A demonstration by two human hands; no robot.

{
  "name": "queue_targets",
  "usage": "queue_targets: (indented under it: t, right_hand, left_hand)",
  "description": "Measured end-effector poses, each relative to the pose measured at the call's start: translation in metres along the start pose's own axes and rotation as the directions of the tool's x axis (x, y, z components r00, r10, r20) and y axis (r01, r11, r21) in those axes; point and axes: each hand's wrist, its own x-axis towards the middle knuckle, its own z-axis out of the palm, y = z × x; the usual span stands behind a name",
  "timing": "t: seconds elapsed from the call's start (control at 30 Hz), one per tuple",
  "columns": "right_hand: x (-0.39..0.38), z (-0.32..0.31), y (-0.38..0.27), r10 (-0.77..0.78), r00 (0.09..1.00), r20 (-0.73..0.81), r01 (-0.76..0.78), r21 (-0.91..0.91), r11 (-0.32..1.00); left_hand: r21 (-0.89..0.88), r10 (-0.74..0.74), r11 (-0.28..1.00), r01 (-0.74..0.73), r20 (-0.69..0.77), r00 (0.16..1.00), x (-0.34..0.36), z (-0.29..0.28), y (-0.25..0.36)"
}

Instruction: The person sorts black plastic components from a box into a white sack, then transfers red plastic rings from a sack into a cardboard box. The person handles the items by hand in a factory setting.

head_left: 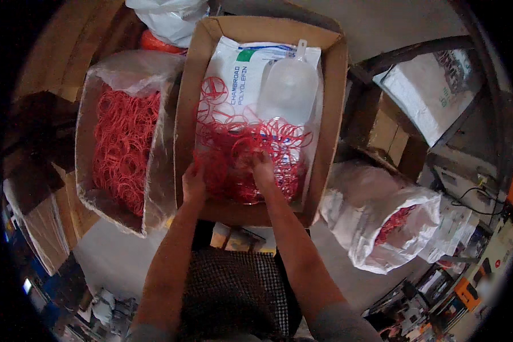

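Note:
In the cardboard box [337, 114] before me lies a loose heap of thin red rings [216, 171], spread over a white printed sack [219, 62]. My left hand [194, 181] is at the heap's near left side, with its fingers closed on the edge of some rings. Further right, my right hand [262, 170] reaches into the middle of the heap, its fingers curled around a few rings. Their tips are partly hidden among the red loops. Beyond the heap, a translucent plastic scoop [289, 85] rests on the sack, its handle pointing away from me.
On the left stands a lined box [84, 148] filled with similar red rings [125, 148]. To the right, an open white sack [353, 211] holds more of them. A white plastic bag [174, 20] sits at the far left, and a cardboard carton [385, 134] at the right.

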Motion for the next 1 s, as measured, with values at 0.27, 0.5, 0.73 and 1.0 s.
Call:
queue_targets:
  t: [0.27, 0.5, 0.73, 1.0]
  right_hand:
    - [0.03, -0.019, 0.039, -0.002, 0.993, -0.12, -0.032, -0.282, 0.959]
    - [0.051, -0.032, 0.012, -0.199, 0.974, 0.106, 0.147, -0.968, 0.204]
    - [0.027, 0.026, -0.031, -0.167, 0.87, 0.464, 0.458, -0.635, 0.622]
    - [-0.052, 0.071, -0.085, -0.142, 0.839, 0.525, 0.476, -0.583, 0.658]
  left_hand:
    - [0.198, -0.172, 0.971, 0.136, 0.177, 0.969, 0.039, 0.01, 0.015]
    - [-0.095, -0.06, 0.991, 0.098, 0.342, 0.938, 0.048, 0.011, -0.012]
    - [-0.112, 0.105, 0.992, -0.063, 0.433, 0.895, 0.015, 0.023, 0.033]
    - [-0.277, 0.402, 0.915, -0.294, 0.547, 0.734, -0.027, -0.004, 0.057]
